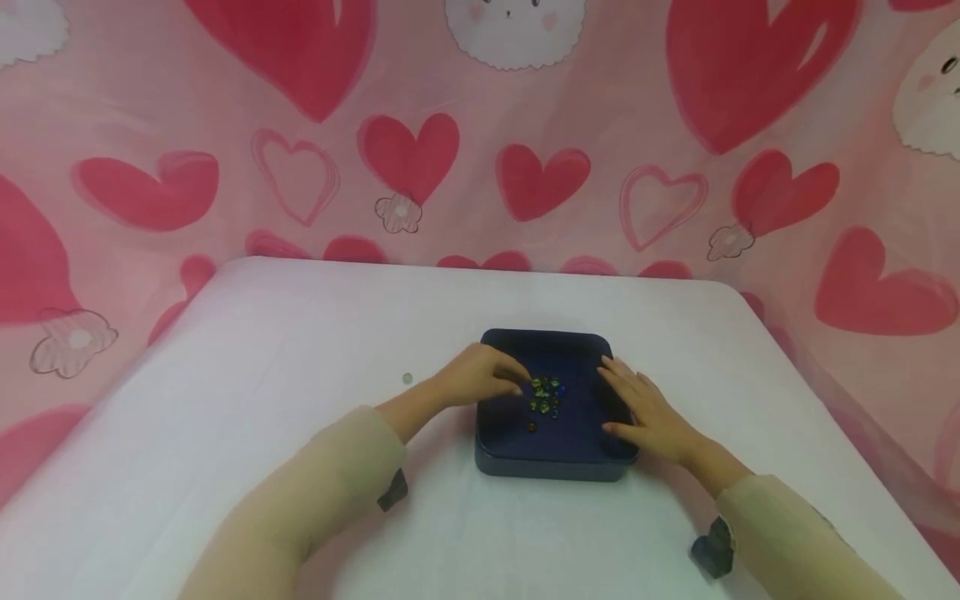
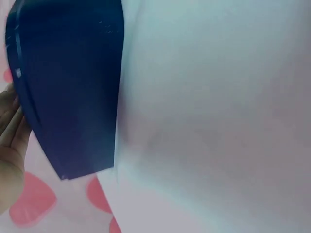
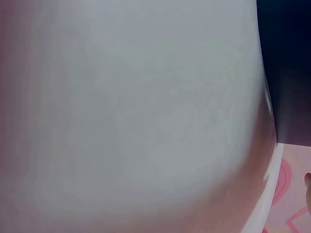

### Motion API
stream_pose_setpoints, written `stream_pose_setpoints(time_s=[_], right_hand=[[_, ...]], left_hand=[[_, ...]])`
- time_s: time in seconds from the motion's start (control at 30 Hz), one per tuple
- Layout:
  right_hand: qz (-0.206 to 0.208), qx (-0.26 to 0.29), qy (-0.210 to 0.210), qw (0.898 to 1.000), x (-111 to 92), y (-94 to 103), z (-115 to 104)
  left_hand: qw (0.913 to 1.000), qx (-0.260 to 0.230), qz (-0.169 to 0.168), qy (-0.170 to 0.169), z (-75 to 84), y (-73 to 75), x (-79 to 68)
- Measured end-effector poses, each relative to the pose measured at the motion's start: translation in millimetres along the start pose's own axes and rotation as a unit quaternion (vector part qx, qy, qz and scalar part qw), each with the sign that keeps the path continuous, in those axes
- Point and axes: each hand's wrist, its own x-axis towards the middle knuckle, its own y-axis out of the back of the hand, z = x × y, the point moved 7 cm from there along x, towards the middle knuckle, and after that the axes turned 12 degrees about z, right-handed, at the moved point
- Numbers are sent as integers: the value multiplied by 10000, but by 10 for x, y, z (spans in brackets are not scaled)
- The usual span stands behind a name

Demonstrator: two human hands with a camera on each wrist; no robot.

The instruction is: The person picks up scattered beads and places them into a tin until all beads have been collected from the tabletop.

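A dark blue rectangular box (image 1: 557,467) with low walls stands on the table. Several glass marbles, a cluster of green, yellow and blue ones (image 1: 545,396), lie on its floor, with a brownish marble (image 1: 532,427) a little apart. My left hand (image 1: 480,375) reaches over the box's left wall, fingers bent and fingertips right beside the cluster; a gap shows between thumb and fingers. Along the right wall rests my right hand (image 1: 648,412), its fingers spread over the rim. In the left wrist view, the box's outer side (image 2: 73,87) fills the left part.
One pale green marble (image 1: 407,378) lies on the white table (image 1: 330,333), left of the box. Behind the table hangs a pink cloth (image 1: 480,125) with red hearts. A dark wrist device (image 1: 393,490) shows under the left sleeve, another (image 1: 712,550) by the right one.
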Motion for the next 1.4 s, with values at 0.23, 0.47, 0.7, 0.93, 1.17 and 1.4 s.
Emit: stream_pose_setpoints(time_s=[0.23,0.47,0.7,0.93,1.17,1.4], right_hand=[[-60,21,-46,10000,-8,-18,9],[-26,-27,-8,10000,5,4,6],[4,-5,28,10000,5,3,11],[8,25,6,10000,9,4,10],[-4,-5,-9,10000,13,0,15],[-30,-31,-49,10000,14,-8,28]], left_hand=[[9987,-190,360,311,-121,232,-135],[9940,-305,897,556,-261,467,-248],[9896,-412,1056,880,-396,580,-357],[9836,-379,1087,1385,-628,668,-451],[9770,-427,1008,1828,-865,733,-550],[9799,-256,989,1715,-1019,752,-619]])
